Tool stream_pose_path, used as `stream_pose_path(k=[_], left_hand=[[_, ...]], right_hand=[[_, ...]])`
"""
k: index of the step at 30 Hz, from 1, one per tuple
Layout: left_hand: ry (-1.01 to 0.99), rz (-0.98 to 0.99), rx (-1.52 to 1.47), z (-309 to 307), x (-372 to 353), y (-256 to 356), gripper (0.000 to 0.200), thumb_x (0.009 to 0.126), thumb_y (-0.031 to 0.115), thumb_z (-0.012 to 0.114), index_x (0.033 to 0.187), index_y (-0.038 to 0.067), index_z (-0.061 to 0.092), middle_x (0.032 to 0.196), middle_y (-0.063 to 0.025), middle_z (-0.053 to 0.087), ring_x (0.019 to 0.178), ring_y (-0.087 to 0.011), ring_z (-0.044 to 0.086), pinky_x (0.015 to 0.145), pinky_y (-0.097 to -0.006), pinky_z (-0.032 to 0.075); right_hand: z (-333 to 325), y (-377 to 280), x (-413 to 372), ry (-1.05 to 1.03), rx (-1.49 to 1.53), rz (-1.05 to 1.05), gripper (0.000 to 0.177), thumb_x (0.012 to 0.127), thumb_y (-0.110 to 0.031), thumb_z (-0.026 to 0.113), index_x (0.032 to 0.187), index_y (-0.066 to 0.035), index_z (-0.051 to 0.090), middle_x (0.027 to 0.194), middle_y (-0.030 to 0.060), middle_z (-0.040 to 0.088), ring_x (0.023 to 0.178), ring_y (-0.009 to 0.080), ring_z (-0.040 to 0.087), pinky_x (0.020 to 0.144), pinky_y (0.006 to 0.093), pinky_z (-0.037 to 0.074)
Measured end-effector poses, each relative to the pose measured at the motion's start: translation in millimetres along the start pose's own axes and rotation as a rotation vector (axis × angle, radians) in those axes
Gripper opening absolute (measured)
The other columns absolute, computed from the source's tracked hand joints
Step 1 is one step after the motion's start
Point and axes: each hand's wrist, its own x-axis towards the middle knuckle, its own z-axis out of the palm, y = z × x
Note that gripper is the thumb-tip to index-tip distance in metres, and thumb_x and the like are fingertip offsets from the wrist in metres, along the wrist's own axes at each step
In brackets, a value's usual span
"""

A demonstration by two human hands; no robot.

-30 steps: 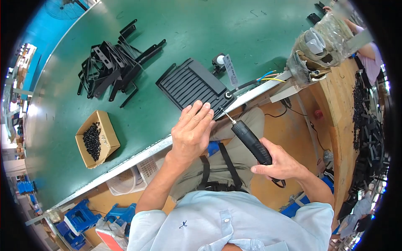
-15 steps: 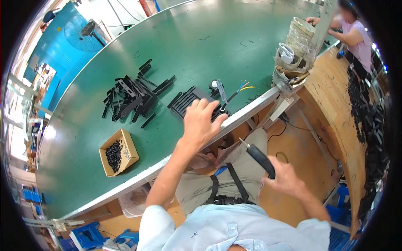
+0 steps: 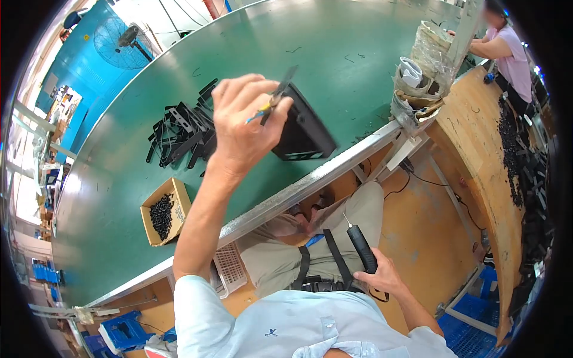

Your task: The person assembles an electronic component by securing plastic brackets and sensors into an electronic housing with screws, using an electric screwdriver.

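My left hand (image 3: 248, 116) is raised above the green table, its fingers closed on a black floodlight (image 3: 304, 128) near its cable end. The floodlight is tilted, with a flat dark side showing and its lower edge close to the table's front. Yellow and blue wires (image 3: 262, 111) stick out by my thumb, and a thin grey strip (image 3: 286, 80) rises beside the fingers. Over my lap, my right hand (image 3: 385, 275) grips a black electric screwdriver (image 3: 362, 247), its thin bit pointing up and away from me. My left hand partly hides a pile of black metal brackets (image 3: 182, 134).
An open cardboard box (image 3: 150, 209) of small black screws sits near the table's (image 3: 358, 77) front edge. Wrapped holders (image 3: 427, 65) are fixed by a post at right. Beyond stands another person (image 3: 507, 53) at a wooden bench (image 3: 471, 137). A basket (image 3: 230, 268) is below the table.
My left hand has lifted the floodlight off the table, tipping it and moving up and left. The screwdriver in my right hand has come lower and now points more upright.
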Motion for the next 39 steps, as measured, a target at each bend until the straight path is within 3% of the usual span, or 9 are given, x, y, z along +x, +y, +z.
stream_pose_path(k=[6, 11, 14, 19, 24, 30, 33, 35, 39], left_hand=[[-0.218, -0.286, -0.169, -6, -17, -5, 0.02, 0.091, 0.008, 0.077, 0.107, -0.001, 0.071, 0.1, -0.0157, 0.074, 0.081, -0.0273, 0.075, 0.067, -0.0348, 0.058], [-0.491, -0.464, 0.035, 8, -41, -13, 0.022, 0.097, 0.016, 0.068, 0.088, -0.003, 0.062, 0.084, -0.0198, 0.066, 0.075, -0.0401, 0.067, 0.066, -0.0484, 0.054], [-0.462, -0.503, 0.075, 27, -76, -43, 0.031, 0.1, 0.021, 0.063, 0.081, -0.003, 0.057, 0.078, -0.0213, 0.06, 0.077, -0.0446, 0.063, 0.069, -0.0556, 0.05], [-1.001, -0.783, 0.205, 31, -81, -58, 0.038, 0.098, 0.032, 0.067, 0.101, -0.005, 0.074, 0.102, -0.0294, 0.073, 0.101, -0.0479, 0.07, 0.089, -0.0542, 0.058], [-0.914, -0.915, 0.167, 47, -104, -69, 0.048, 0.093, 0.042, 0.072, 0.098, -0.006, 0.075, 0.103, -0.0278, 0.074, 0.102, -0.0443, 0.073, 0.087, -0.0533, 0.059], [-0.9, -0.839, 0.275, -28, -65, -19, 0.054, 0.088, 0.052, 0.075, 0.084, -0.002, 0.076, 0.08, -0.021, 0.073, 0.075, -0.0386, 0.073, 0.069, -0.0468, 0.058], [-0.495, -0.587, 0.12, -75, -105, 3, 0.032, 0.09, 0.034, 0.077, 0.081, 0.004, 0.072, 0.078, -0.0123, 0.068, 0.075, -0.0338, 0.069, 0.067, -0.0439, 0.054], [-0.453, -0.642, 0.087, -115, -121, 7, 0.015, 0.087, 0.016, 0.079, 0.085, 0.004, 0.071, 0.083, -0.0117, 0.068, 0.077, -0.031, 0.068, 0.07, -0.042, 0.054], [-0.421, -0.738, 0.263, -188, -160, -29, 0.011, 0.086, 0.01, 0.079, 0.091, 0.002, 0.074, 0.087, -0.0115, 0.072, 0.078, -0.0284, 0.068, 0.072, -0.0381, 0.054]], right_hand=[[1, -4, 12, -0.022, -0.011, 0.044, 0.07, 0.074, -0.027, 0.091, 0.131, 0.0, 0.06, 0.096, 0.0108, 0.07, 0.085, 0.023, 0.067, 0.079, 0.0374, 0.054], [13, 22, 18, 0.057, -0.001, -0.176, 0.069, 0.073, -0.024, 0.091, 0.13, 0.0, 0.06, 0.093, 0.0085, 0.067, 0.076, 0.0187, 0.064, 0.07, 0.0352, 0.053], [9, 10, 15, 0.013, 0.023, -0.098, 0.068, 0.073, -0.023, 0.091, 0.13, 0.0, 0.06, 0.089, 0.0053, 0.064, 0.074, 0.0152, 0.062, 0.066, 0.0331, 0.052], [12, 16, 21, -0.03, 0.031, -0.094, 0.064, 0.076, -0.013, 0.089, 0.131, 0.0, 0.058, 0.083, 0.0031, 0.061, 0.064, 0.0131, 0.061, 0.057, 0.0313, 0.051], [16, 21, 25, -0.092, 0.126, 0.019, 0.066, 0.075, -0.014, 0.089, 0.131, 0.001, 0.056, 0.092, 0.0068, 0.064, 0.078, 0.0197, 0.065, 0.072, 0.0347, 0.054], [11, 13, 24, -0.229, 0.264, 0.086, 0.061, 0.077, -0.006, 0.086, 0.127, 0.001, 0.052, 0.077, 0.003, 0.058, 0.055, 0.0124, 0.058, 0.049, 0.0286, 0.047], [-2, 5, 23, -0.381, 0.36, 0.091, 0.06, 0.074, -0.004, 0.088, 0.121, 0.0, 0.052, 0.075, 0.0027, 0.059, 0.058, 0.0124, 0.06, 0.05, 0.0286, 0.05], [-8, -4, 23, -0.462, 0.359, 0.094, 0.061, 0.073, -0.005, 0.089, 0.12, 0.0, 0.052, 0.075, 0.0029, 0.06, 0.058, 0.0123, 0.06, 0.051, 0.029, 0.05], [-4, -15, 35, -0.534, 0.348, 0.077, 0.061, 0.073, -0.007, 0.091, 0.12, 0.001, 0.052, 0.076, 0.0031, 0.06, 0.059, 0.012, 0.061, 0.052, 0.0296, 0.051]])
